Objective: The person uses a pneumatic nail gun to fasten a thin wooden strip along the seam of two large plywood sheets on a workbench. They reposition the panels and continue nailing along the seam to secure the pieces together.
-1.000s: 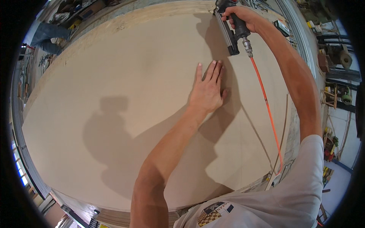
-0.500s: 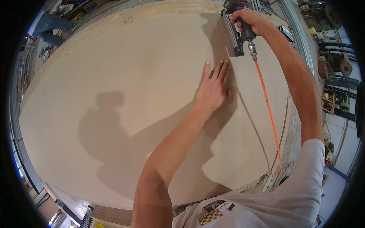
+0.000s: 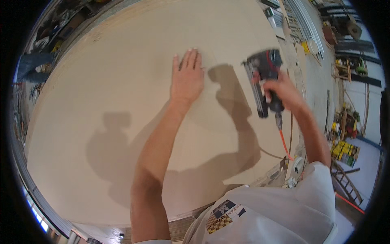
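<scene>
A large pale board fills most of the head view. My left hand lies flat on its middle, fingers stretched out, holding nothing. At the board's right side my right hand is closed round the handle of a black and dark red pneumatic nail gun, slightly smeared by motion. The tool seems raised off the board, its shadow falling to the left. An orange air hose runs from the fitting at the handle's foot toward my body.
Metal profiles lie beyond the board on the far right. A wooden ladder and yellow containers stand at the right. At the far left, part of a person in blue trousers shows. A white roll sits near the board's right edge.
My right hand has drawn the nail gun back from the far edge toward me. My left hand has slid left across the board. The view has shifted somewhat.
</scene>
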Demonstrator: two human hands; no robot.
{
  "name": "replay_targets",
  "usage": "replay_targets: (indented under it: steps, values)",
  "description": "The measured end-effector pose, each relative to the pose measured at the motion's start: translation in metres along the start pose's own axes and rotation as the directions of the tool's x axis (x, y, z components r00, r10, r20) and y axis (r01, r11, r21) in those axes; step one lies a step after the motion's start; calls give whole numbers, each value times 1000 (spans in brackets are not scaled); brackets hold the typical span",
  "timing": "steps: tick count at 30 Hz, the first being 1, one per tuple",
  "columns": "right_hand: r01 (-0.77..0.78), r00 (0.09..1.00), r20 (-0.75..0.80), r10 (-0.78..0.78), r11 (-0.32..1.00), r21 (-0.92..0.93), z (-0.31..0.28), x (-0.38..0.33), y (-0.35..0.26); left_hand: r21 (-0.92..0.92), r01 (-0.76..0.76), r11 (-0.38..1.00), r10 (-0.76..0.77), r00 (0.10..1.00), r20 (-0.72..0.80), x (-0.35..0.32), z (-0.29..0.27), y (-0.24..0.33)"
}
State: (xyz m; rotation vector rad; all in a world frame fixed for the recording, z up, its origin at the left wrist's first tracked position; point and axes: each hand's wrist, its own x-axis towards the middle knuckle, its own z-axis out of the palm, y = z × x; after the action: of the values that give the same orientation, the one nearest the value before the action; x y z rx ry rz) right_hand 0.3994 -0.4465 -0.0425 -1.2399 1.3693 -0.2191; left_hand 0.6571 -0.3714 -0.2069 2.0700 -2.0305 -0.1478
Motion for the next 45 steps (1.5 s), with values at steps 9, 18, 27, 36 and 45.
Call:
replay_targets:
  steps: [9,18,27,36,45]
  values:
    - [-199,979,47,198,980,6,21,-72,79,59,-16,998,18,999,-31,4,9,22]
    - [-142,989,33,143,990,-13,29,-80,79,44,-81,996,84,993,-80,1,-12,36]
    - [20,998,57,-22,999,41,27,-53,28,45,-273,961,276,960,-56,-41,-16,48]
    - [109,985,142,-97,991,-79,48,35,-57,33,-296,955,297,954,-30,-31,-42,55]
    - [117,981,165,-99,988,-102,55,62,-65,104,-302,948,306,952,-22,-22,-29,50]
